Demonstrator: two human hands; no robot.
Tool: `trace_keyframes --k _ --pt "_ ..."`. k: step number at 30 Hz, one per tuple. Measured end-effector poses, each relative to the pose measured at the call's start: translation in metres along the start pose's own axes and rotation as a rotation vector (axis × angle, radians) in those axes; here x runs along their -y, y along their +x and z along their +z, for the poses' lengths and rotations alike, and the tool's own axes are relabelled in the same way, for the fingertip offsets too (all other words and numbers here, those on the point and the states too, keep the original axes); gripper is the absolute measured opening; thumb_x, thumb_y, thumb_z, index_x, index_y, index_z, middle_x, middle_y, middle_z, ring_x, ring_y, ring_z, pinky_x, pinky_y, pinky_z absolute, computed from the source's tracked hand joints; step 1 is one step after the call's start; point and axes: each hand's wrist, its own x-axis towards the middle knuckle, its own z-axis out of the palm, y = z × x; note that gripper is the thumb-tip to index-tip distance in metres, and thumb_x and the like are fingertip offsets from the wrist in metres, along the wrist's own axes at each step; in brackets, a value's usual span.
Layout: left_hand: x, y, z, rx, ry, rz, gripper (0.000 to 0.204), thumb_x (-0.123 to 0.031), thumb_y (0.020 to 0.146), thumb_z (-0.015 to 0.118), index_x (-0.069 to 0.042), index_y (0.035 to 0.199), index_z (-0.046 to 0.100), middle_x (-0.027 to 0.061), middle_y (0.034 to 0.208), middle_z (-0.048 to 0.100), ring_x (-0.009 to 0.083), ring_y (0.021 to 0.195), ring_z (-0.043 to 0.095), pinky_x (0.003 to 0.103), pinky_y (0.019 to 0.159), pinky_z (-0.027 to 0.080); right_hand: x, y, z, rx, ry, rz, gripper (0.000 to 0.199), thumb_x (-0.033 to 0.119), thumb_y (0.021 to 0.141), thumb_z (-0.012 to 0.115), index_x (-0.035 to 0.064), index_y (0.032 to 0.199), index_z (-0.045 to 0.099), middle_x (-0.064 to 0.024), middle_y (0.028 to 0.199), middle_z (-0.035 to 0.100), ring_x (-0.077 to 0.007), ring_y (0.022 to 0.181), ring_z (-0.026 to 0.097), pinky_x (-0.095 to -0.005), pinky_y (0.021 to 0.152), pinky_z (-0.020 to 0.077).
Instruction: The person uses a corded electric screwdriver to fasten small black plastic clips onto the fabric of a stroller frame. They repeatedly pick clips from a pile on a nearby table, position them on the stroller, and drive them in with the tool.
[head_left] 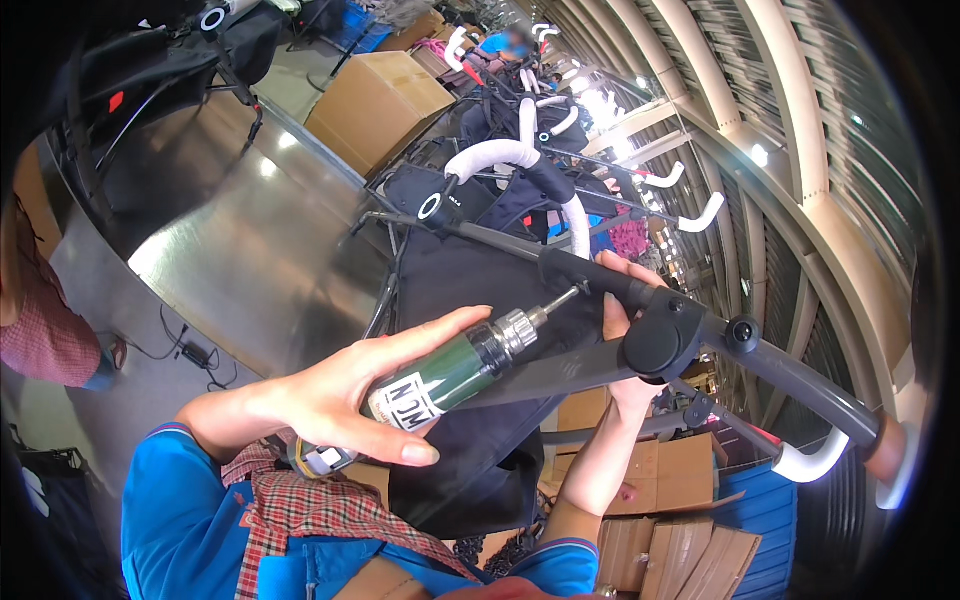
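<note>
My left hand (340, 395) is wrapped around a dark green electric screwdriver (450, 370) with a metal nose. Its thin bit points up and right, and the tip meets a small screw (583, 286) at the underside of a dark grey stroller frame (630, 292). Whether the bit sits in the screw head, I cannot tell. From behind, my right hand (622, 315) grips the same tube with fingers and thumb, just left of a round black joint (662, 338); part of that hand is hidden. Black stroller fabric (470, 285) hangs below the tube.
Further strollers with white-wrapped handles (700, 212) stand in a row behind. A shiny metal table (250, 225) lies to the left, with a large cardboard box (380, 110) past it. Flattened cartons (690, 555) lean at the lower right. Another person's patterned clothing (45, 335) shows at far left.
</note>
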Motion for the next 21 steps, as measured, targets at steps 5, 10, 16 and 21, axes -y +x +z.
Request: trace_keyframes --k 5,10,16,21 --pt "0.006 0.008 0.002 0.049 0.105 0.063 0.109 -0.018 0.074 0.081 -0.002 0.155 0.009 0.0058 0.099 0.06 0.0109 0.078 0.059 0.027 0.072 0.048 0.005 0.002 -0.005 0.045 -0.047 0.009 0.04 -0.014 0.083 0.061 -0.0103 0.123 0.055 -0.0214 0.114 0.066 -0.0251 0.106 0.064 -0.0365 0.094 0.0508" --pt "0.007 0.012 0.004 0.047 0.161 0.094 0.108 -0.014 0.075 0.08 -0.002 0.155 0.008 0.0046 0.099 0.06 0.01 0.079 0.059 0.026 0.073 0.048 0.002 -0.001 -0.002 0.029 0.024 0.018 0.04 -0.014 0.083 0.059 -0.0103 0.123 0.055 -0.0223 0.116 0.065 -0.0267 0.108 0.063 -0.0372 0.096 0.0499" --pt "0.003 0.012 0.022 0.016 0.117 0.108 0.105 -0.004 0.078 0.075 -0.002 0.155 0.004 0.0052 0.097 0.06 0.0095 0.079 0.058 0.025 0.071 0.048 0.001 -0.003 0.0 -0.012 0.036 0.039 0.04 -0.012 0.084 0.057 -0.0103 0.123 0.054 -0.0243 0.117 0.064 -0.0289 0.11 0.063 -0.0382 0.098 0.0488" --pt "-0.007 0.011 0.033 0.021 -0.352 -0.099 0.098 0.001 0.082 0.067 -0.008 0.156 0.003 0.0094 0.09 0.059 0.0136 0.072 0.059 0.027 0.061 0.05 0.004 -0.008 0.001 -0.01 0.0 0.088 0.043 -0.011 0.084 0.055 -0.0092 0.127 0.051 -0.0254 0.123 0.061 -0.0304 0.115 0.06 -0.0402 0.102 0.0451"
